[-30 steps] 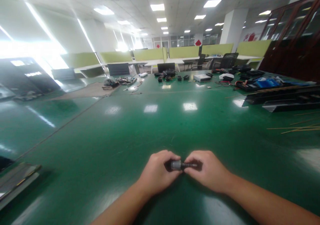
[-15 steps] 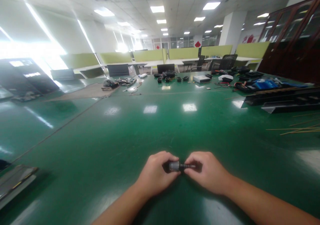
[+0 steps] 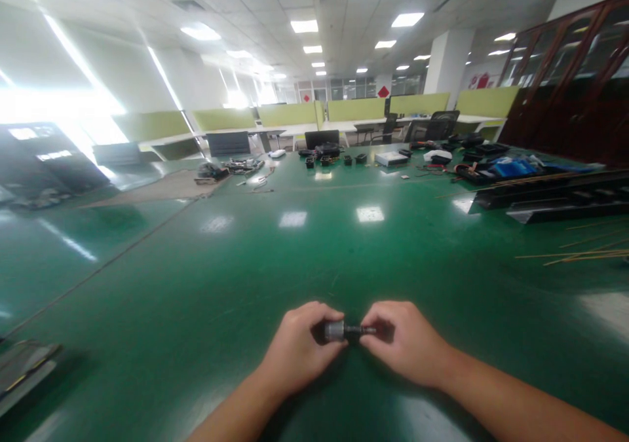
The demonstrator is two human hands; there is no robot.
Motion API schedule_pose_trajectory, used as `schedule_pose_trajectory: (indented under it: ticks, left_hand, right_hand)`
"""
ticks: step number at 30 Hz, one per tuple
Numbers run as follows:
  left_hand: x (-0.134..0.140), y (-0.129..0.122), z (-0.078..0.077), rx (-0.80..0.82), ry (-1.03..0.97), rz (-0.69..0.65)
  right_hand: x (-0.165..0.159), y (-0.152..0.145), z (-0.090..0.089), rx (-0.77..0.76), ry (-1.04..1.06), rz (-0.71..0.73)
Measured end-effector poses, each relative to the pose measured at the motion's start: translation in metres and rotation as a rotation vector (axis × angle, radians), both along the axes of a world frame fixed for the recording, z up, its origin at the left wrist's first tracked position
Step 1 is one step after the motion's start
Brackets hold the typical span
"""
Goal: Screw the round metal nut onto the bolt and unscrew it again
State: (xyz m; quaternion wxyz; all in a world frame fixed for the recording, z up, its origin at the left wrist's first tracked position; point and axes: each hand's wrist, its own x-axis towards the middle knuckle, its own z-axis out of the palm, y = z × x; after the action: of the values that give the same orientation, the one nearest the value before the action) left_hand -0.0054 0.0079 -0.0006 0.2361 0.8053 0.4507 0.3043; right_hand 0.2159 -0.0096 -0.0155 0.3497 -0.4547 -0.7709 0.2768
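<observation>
Low in the middle of the head view, my left hand (image 3: 304, 340) has its thumb and fingers closed around a small grey cylinder (image 3: 335, 330). A thin dark shaft (image 3: 352, 330) runs from the cylinder's right end, level with the table. The shaft reaches to my right hand (image 3: 405, 342), whose thumb and fingertips are pinched around it. A narrow gap lies between the two sets of fingertips. Both hands are just over the green tabletop (image 3: 314, 265). The palms hide part of the piece, and its exact kind is too small to make out.
Black metal channels (image 3: 565, 200) and thin rods (image 3: 574, 256) lie at the right. Across the far edge are a white box (image 3: 392, 158), small black parts (image 3: 348, 160) and a blue bag (image 3: 514, 166). A flat grey panel (image 3: 24, 370) is at the near left.
The view has tilted up slightly and turned a little to the right. The gap between my fingertips is slightly wider, showing more of the shaft. Both hands keep their hold.
</observation>
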Motion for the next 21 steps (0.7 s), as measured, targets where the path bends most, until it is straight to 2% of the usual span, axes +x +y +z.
schedule_pose_trajectory:
  ticks: [21]
  left_hand:
    - [-0.0037, 0.0038, 0.0018, -0.006, 0.017, -0.005]
  right_hand:
    - [0.0008, 0.0013, -0.0039, 0.009, -0.004, -0.033]
